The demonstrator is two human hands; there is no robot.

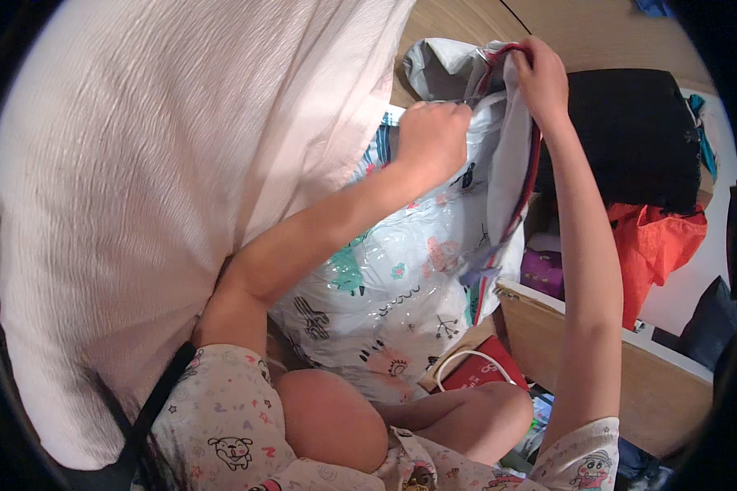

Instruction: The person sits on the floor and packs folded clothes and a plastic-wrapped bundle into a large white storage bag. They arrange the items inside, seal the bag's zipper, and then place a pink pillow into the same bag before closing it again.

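A large white storage bag (430, 258) with printed cacti, flowers and an elephant-like figure stands before my knees, its side glossy and partly see-through. Red piping runs along its raised zippered edge. My right hand (542, 77) grips this edge at the bag's far corner, fingers curled over the red trim. My left hand (433, 138) is curled at the top of the bag, to the left of the raised flap; its fingertips are hidden, so what it holds cannot be made out. Blue-striped fabric (379, 144) shows beside my left wrist.
Pale crinkled cloth (159, 153) hangs at the left. To the right are a black fabric item (632, 138), an orange-red cloth (657, 245), a purple case (542, 273) and an open wooden panel (614, 362). A red paper bag (485, 368) with a white handle lies near my knee.
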